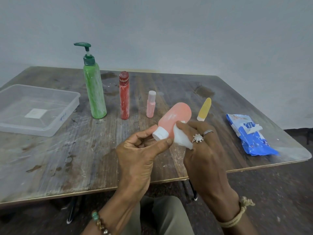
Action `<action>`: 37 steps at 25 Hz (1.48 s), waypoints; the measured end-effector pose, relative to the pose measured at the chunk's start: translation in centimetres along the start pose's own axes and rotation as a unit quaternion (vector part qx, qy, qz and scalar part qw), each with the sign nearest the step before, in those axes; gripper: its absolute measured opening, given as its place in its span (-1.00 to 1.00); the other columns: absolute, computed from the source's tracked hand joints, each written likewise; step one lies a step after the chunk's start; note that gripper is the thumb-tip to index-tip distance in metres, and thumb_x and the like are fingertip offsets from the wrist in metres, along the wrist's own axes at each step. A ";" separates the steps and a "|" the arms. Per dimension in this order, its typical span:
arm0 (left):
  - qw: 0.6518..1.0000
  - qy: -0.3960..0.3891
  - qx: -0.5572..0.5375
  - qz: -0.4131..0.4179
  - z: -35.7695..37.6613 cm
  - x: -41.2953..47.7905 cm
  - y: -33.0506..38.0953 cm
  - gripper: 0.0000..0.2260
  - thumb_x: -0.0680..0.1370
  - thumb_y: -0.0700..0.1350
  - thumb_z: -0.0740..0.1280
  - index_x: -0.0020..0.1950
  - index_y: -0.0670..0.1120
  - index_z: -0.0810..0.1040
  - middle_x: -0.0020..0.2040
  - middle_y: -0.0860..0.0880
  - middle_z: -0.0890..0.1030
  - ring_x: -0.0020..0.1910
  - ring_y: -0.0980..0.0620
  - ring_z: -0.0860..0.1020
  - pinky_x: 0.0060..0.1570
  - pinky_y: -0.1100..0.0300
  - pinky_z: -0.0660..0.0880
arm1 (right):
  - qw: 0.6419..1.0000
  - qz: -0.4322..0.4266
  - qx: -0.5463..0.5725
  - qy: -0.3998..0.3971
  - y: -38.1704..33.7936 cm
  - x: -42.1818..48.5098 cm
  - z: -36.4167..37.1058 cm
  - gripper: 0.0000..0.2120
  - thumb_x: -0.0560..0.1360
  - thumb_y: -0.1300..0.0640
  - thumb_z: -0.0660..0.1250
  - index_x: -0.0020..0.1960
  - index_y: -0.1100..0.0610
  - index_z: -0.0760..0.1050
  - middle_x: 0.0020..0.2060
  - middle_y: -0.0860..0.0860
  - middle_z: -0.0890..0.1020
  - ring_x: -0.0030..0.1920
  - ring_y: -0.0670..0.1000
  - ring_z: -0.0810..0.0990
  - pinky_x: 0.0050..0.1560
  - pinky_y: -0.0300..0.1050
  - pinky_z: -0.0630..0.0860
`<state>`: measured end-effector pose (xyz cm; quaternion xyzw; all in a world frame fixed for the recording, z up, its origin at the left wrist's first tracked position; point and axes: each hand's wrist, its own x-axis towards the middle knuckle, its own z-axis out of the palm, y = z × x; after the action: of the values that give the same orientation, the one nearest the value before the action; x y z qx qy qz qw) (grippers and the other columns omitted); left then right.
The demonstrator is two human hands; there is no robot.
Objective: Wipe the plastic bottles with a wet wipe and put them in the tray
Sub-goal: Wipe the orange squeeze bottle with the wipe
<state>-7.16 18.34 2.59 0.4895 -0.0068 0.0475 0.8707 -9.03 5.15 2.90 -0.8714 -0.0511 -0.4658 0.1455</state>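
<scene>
Head view: I'm watching left hand [140, 150] pinching peach bottle [176, 116], right hand [203, 150] gripping wet wipe [182, 139] against it; four bottles [124, 97] waiting right of the empty tray [33, 130].

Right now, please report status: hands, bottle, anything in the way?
Left hand pinches salmon bottle by white cap. Right hand presses wet wipe on it. Tray without bottles; green pump bottle stands beside it.

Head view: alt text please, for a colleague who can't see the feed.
The left hand holds a salmon-pink bottle by its white cap while the right hand presses a wet wipe to its side. Behind stand a green pump bottle, red bottle, small pink bottle and yellow bottle; clear tray left, blue wipes pack right.
</scene>
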 end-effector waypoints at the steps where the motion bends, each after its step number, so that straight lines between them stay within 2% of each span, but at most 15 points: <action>1: 1.000 -0.001 0.007 0.001 0.0 0.0 0.0 -0.60 0.13 -0.31 0.56 -0.05 -0.17 0.67 -0.25 -0.06 0.72 -0.27 0.08 0.66 -0.27 0.28 0.60 | 1.000 0.016 0.002 0.013 0.2 0.2 0.1 -0.69 0.46 0.39 0.33 0.19 0.30 0.59 0.02 0.21 0.60 -0.02 0.17 0.56 -0.01 -0.12 0.46; 3: 1.000 -0.003 0.020 0.006 0.0 -0.1 -0.1 -0.61 0.13 -0.29 0.56 -0.07 -0.15 0.67 -0.28 -0.07 0.71 -0.29 0.07 0.66 -0.27 0.27 0.60 | 0.999 0.035 -0.003 0.028 0.3 0.3 0.3 -0.68 0.45 0.42 0.31 0.18 0.32 0.60 0.01 0.22 0.60 -0.03 0.18 0.55 -0.02 -0.09 0.46; 6: 1.000 0.001 0.026 0.017 -0.1 -0.2 0.1 -0.62 0.14 -0.31 0.57 -0.07 -0.14 0.68 -0.27 -0.11 0.71 -0.29 0.04 0.67 -0.26 0.25 0.61 | 1.000 -0.022 0.000 0.003 -0.3 -0.1 0.2 -0.69 0.43 0.42 0.36 0.17 0.33 0.60 0.02 0.21 0.59 -0.02 0.18 0.57 -0.05 -0.03 0.53; 8: 0.998 -0.002 0.051 0.029 0.0 -0.1 -0.1 -0.63 0.17 -0.34 0.58 -0.08 -0.13 0.68 -0.28 -0.09 0.71 -0.30 0.05 0.66 -0.27 0.24 0.61 | 1.000 0.012 0.007 0.007 -0.2 0.5 0.1 -0.64 0.38 0.47 0.42 0.16 0.32 0.60 0.00 0.21 0.60 -0.04 0.20 0.58 -0.05 -0.02 0.53; 12: 0.996 -0.007 0.073 0.053 0.0 -0.2 0.2 -0.65 0.21 -0.39 0.59 -0.08 -0.12 0.68 -0.30 -0.08 0.70 -0.32 0.07 0.67 -0.29 0.25 0.61 | 1.000 -0.020 -0.007 -0.005 -0.1 1.6 -0.3 -0.63 0.36 0.48 0.36 0.15 0.32 0.61 -0.01 0.21 0.60 -0.05 0.19 0.56 -0.02 -0.14 0.41; 16: 0.990 -0.013 0.115 0.083 -0.2 -0.4 0.1 -0.64 0.22 -0.41 0.60 -0.10 -0.09 0.68 -0.29 0.00 0.71 -0.33 0.13 0.67 -0.31 0.31 0.59 | 0.999 0.036 -0.007 -0.012 0.9 3.5 -0.6 -0.62 0.38 0.37 0.21 0.14 0.26 0.62 -0.03 0.18 0.59 -0.05 0.17 0.52 -0.07 0.02 0.49; 20: 0.983 -0.010 0.150 0.102 -0.5 -0.2 -0.2 -0.62 0.22 -0.38 0.62 -0.09 -0.04 0.69 -0.25 0.00 0.72 -0.30 0.06 0.69 -0.28 0.24 0.62 | 0.988 -0.097 -0.048 -0.114 -0.1 4.1 -1.0 -0.68 0.34 0.42 0.35 0.07 0.26 0.62 -0.04 0.16 0.58 -0.04 0.15 0.48 -0.18 0.01 0.51; 22: 0.982 -0.005 0.160 0.100 -0.7 -0.2 -0.5 -0.62 0.22 -0.38 0.62 -0.09 -0.01 0.69 -0.27 0.00 0.72 -0.33 0.08 0.68 -0.30 0.25 0.61 | 0.971 -0.166 -0.087 -0.147 -0.6 4.3 -1.4 -0.79 0.40 0.34 0.28 -0.02 0.24 0.62 -0.07 0.14 0.58 -0.08 0.14 0.49 -0.18 0.01 0.47; 24: 0.982 -0.004 0.158 0.100 -0.8 -0.4 -0.3 -0.62 0.22 -0.35 0.62 -0.11 0.03 0.69 -0.31 0.03 0.69 -0.36 0.12 0.65 -0.32 0.29 0.58 | 0.956 -0.213 -0.100 -0.175 -0.9 4.0 -1.6 -0.74 0.46 0.26 0.16 -0.05 0.22 0.62 -0.09 0.12 0.58 -0.08 0.13 0.50 -0.11 -0.02 0.44; 26: 0.983 -0.011 0.157 0.099 -0.7 -0.3 -0.4 -0.62 0.22 -0.33 0.62 -0.09 0.02 0.69 -0.32 0.03 0.70 -0.36 0.14 0.66 -0.31 0.30 0.58 | 0.966 -0.190 -0.065 -0.161 -1.1 3.3 -1.6 -0.77 0.49 0.25 0.21 0.04 0.22 0.60 -0.03 0.11 0.54 -0.06 0.12 0.49 -0.11 0.01 0.51; 28: 0.986 -0.004 0.147 0.080 -0.5 -0.2 -0.4 -0.61 0.23 -0.41 0.59 -0.09 -0.02 0.68 -0.37 0.04 0.68 -0.38 0.19 0.64 -0.32 0.34 0.57 | 0.978 -0.153 -0.040 -0.134 -1.0 2.2 -1.4 -0.78 0.48 0.29 0.29 0.10 0.25 0.57 0.01 0.08 0.47 -0.07 0.08 0.45 -0.18 0.02 0.53; 30: 0.991 0.001 0.121 0.065 -0.3 -0.2 -0.4 -0.60 0.23 -0.46 0.57 -0.10 -0.05 0.68 -0.39 0.03 0.67 -0.39 0.19 0.63 -0.32 0.34 0.57 | 0.988 -0.093 -0.013 -0.125 -0.5 1.5 -1.1 -0.76 0.54 0.25 0.24 0.14 0.22 0.59 0.02 0.08 0.51 -0.06 0.03 0.46 -0.14 0.00 0.52; 32: 0.993 0.003 0.102 0.059 -0.3 0.0 -0.7 -0.63 0.22 -0.43 0.59 -0.10 -0.08 0.69 -0.34 -0.03 0.70 -0.36 0.12 0.65 -0.30 0.29 0.59 | 0.993 -0.035 -0.008 -0.110 -0.3 0.8 -0.6 -0.74 0.51 0.27 0.26 0.16 0.25 0.60 0.03 0.14 0.58 -0.03 0.07 0.52 -0.07 0.01 0.56; 35: 0.998 0.014 0.053 0.029 -0.7 0.0 -0.7 -0.66 0.21 -0.38 0.59 -0.11 -0.06 0.71 -0.28 -0.13 0.71 -0.29 0.00 0.67 -0.28 0.20 0.62 | 0.993 -0.070 -0.028 -0.087 -0.2 -0.1 -0.3 -0.70 0.50 0.32 0.20 0.15 0.33 0.60 0.05 0.19 0.59 -0.01 0.17 0.55 -0.05 0.00 0.56; 37: 0.998 0.007 0.048 0.028 -0.6 0.0 -0.7 -0.66 0.19 -0.36 0.60 -0.09 -0.10 0.71 -0.27 -0.15 0.71 -0.28 -0.02 0.66 -0.26 0.20 0.62 | 0.997 -0.055 -0.022 -0.045 0.5 0.5 -0.1 -0.72 0.50 0.35 0.26 0.17 0.33 0.60 0.04 0.20 0.60 -0.02 0.19 0.57 -0.05 -0.02 0.53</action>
<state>-7.08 18.50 1.68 0.5299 -0.0126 0.0755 0.8446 -8.72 4.61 3.28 -0.8905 -0.0946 -0.4342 0.0978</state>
